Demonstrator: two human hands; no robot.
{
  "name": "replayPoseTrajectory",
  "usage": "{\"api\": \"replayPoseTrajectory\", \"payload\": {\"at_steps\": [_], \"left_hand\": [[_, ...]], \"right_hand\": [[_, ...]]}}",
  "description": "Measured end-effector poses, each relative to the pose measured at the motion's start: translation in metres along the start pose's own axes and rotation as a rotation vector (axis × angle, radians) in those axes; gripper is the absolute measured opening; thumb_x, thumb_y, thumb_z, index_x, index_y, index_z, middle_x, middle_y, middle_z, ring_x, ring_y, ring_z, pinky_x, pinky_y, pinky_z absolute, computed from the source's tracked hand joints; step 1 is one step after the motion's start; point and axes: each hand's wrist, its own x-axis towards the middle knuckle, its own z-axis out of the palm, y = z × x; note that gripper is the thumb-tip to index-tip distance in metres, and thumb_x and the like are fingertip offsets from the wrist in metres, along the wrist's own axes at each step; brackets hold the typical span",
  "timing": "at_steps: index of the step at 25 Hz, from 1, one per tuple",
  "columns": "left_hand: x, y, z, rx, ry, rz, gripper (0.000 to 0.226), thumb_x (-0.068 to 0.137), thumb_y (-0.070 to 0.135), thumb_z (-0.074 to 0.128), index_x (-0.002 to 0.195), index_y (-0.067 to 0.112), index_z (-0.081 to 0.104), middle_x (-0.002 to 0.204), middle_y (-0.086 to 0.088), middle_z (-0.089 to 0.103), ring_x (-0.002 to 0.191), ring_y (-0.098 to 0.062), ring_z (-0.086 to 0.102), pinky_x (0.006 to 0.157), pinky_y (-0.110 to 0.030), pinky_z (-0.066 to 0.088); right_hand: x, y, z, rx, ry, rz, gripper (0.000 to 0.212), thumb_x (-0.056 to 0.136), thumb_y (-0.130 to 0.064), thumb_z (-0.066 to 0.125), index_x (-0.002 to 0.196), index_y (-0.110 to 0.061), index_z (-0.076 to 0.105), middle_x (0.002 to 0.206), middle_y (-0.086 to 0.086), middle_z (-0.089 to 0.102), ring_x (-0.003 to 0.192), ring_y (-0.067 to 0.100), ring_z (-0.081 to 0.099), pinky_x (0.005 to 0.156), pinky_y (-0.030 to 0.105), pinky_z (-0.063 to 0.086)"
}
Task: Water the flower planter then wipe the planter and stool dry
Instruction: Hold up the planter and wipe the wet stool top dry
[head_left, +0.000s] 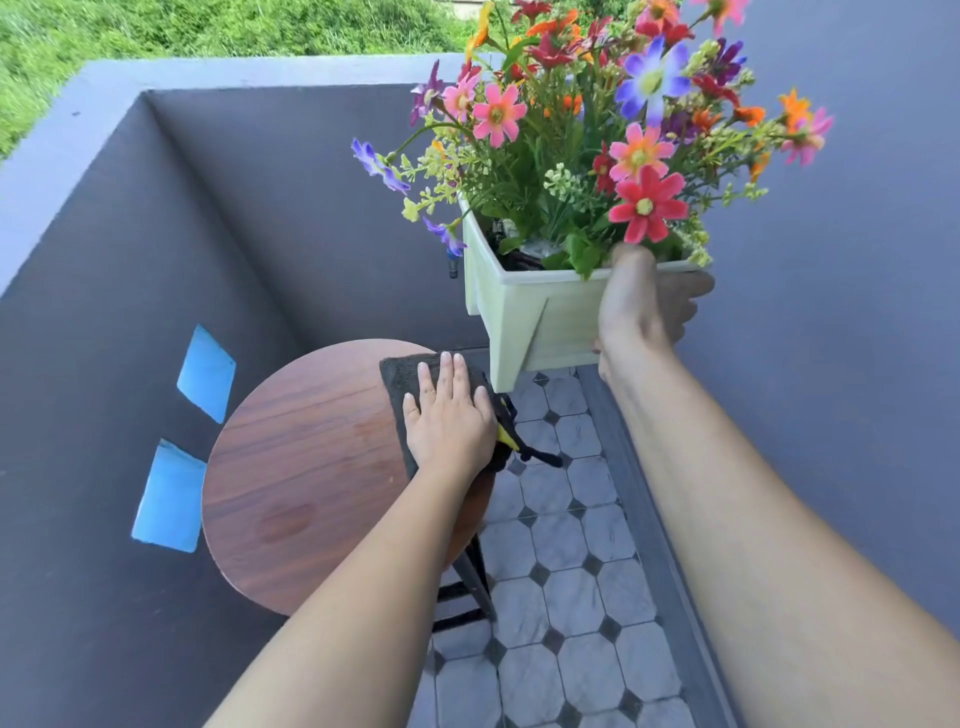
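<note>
Left hand (449, 415) presses cloth (397, 379) on stool (301, 467) (planter (524, 322) lifted).

left hand (451, 422): bare, no sleeve | right hand (640, 306): bare, no sleeve

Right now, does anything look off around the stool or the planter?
Two things. The planter is off the stool, held up in the air, tilted, by the right hand. The stool top shows darker patches, likely damp, left of the dark cloth under the flat left hand. No breakage shows.
</note>
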Motion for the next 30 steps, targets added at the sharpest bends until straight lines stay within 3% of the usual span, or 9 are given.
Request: {"api": "replayPoseTrajectory", "payload": {"at_steps": [12,22,30], "left_hand": [[0.004,-0.024,-0.004,0.065,0.088,-0.029,0.058,0.097,0.041,0.018,0.152,0.025,0.007,0.161,0.010,0.003,0.148,-0.017,-0.003,0.117,-0.045,0.003],[0.021,-0.112,-0.044,0.055,0.178,-0.287,0.059,0.097,0.041,0.019,0.152,0.019,0.011,0.161,0.005,0.005,0.148,-0.022,0.000,0.116,-0.048,0.005],[-0.027,-0.160,-0.054,0.012,0.178,-0.417,0.062,0.096,0.043,0.018,0.152,0.017,0.008,0.161,0.003,0.002,0.148,-0.025,-0.004,0.115,-0.053,0.006]], "right_hand": [[0.004,-0.003,0.009,0.002,-0.011,-0.009,0.055,0.056,-0.035,0.047,0.106,-0.018,0.030,0.116,0.008,0.039,0.118,0.034,0.038,0.092,0.055,0.049],[-0.005,0.008,0.016,-0.022,-0.022,-0.001,0.057,0.054,-0.034,0.046,0.106,-0.020,0.028,0.121,0.011,0.040,0.118,0.035,0.039,0.091,0.053,0.050],[-0.029,0.014,0.024,-0.038,-0.050,0.001,0.057,0.054,-0.034,0.047,0.107,-0.020,0.030,0.123,0.009,0.042,0.116,0.034,0.041,0.091,0.054,0.049]]}}
